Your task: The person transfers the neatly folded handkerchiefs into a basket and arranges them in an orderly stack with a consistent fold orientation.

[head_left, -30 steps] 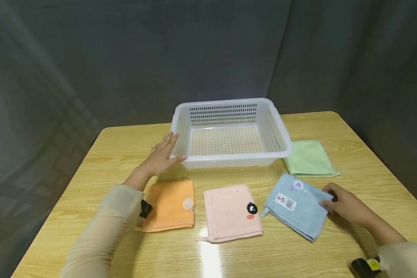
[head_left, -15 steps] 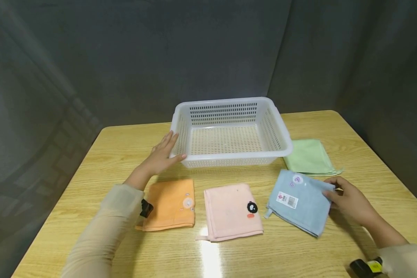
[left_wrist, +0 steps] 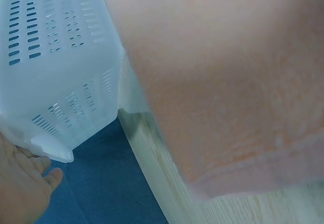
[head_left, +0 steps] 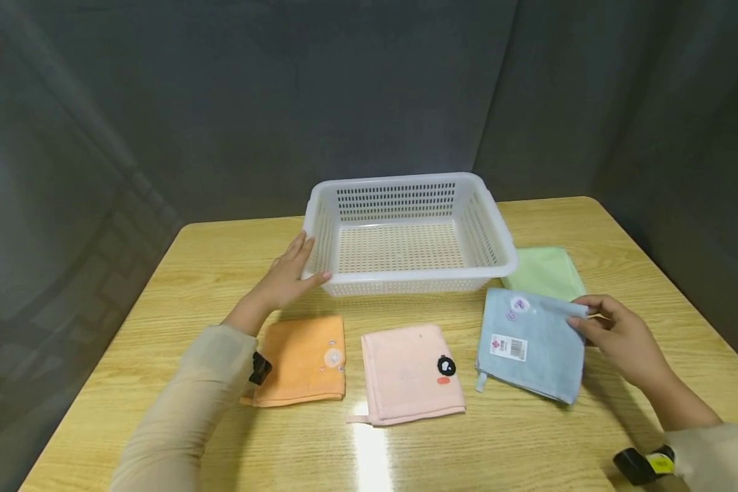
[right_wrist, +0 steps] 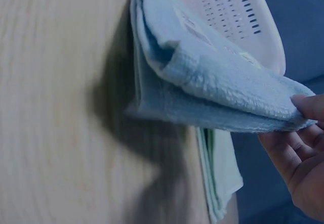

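Observation:
My right hand (head_left: 621, 338) pinches the right corner of a folded blue towel (head_left: 544, 362), which bears a white barcode label and a small purple print. In the right wrist view the towel (right_wrist: 212, 87) is lifted off the table, its folded layers parting and a shadow beneath. My left hand (head_left: 283, 277) rests with spread fingers on the left rim of a white plastic basket (head_left: 406, 279); nothing lies inside the basket. The left wrist view has the basket's slotted wall (left_wrist: 66, 87) with the fingers at its edge.
On the wooden table (head_left: 295, 458), a folded orange towel (head_left: 301, 348) lies under the left wrist and a pink towel (head_left: 406, 383) with an eye design at the centre. A green towel (head_left: 541, 266) sits right of the basket, partly covered by the blue one. Dark curtain (head_left: 283, 102) hangs behind.
The right hand has raised the blue towel and moved it slightly away from me, so that it now overlaps the green towel in the head view. The left hand has stayed on the basket rim.

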Demonstrator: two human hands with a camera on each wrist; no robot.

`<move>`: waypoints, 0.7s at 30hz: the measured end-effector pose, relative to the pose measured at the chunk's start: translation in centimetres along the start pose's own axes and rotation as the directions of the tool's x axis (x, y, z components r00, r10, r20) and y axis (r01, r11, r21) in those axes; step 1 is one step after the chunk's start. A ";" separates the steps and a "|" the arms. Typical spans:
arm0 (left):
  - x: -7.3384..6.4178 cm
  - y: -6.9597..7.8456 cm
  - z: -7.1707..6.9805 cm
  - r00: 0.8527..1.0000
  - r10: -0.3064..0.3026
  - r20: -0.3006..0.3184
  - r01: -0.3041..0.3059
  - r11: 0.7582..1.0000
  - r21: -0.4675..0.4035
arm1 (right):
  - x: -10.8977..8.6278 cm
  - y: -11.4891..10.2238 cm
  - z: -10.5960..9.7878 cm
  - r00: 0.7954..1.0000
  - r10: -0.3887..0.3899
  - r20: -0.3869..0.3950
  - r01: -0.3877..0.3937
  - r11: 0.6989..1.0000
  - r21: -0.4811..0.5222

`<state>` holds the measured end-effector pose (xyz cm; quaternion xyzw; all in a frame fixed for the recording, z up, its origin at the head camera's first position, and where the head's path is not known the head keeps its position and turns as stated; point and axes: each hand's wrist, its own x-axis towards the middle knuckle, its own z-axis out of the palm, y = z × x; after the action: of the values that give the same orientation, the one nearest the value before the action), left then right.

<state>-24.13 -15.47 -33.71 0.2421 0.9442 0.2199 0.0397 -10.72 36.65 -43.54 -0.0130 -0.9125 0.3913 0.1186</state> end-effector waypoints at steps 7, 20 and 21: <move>0.0 -0.1 0.1 1.000 0.001 -0.011 -0.001 1.000 -0.013 | 1.3 0.4 -0.2 0.998 -0.043 -0.049 0.043 0.999 0.008; 0.1 -0.1 0.1 1.000 0.004 -0.010 -0.004 1.000 -0.018 | 3.8 1.1 -1.2 0.997 -0.070 -0.028 0.068 0.997 -0.043; 0.1 -0.2 0.2 1.000 0.004 -0.011 -0.004 1.000 -0.018 | 3.9 0.7 -1.4 0.997 -0.079 -0.021 0.078 0.996 -0.040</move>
<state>-24.26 -15.48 -33.92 0.2422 0.9419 0.2297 0.0363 -14.26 38.58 -42.36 0.0162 -0.9185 0.3681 0.1438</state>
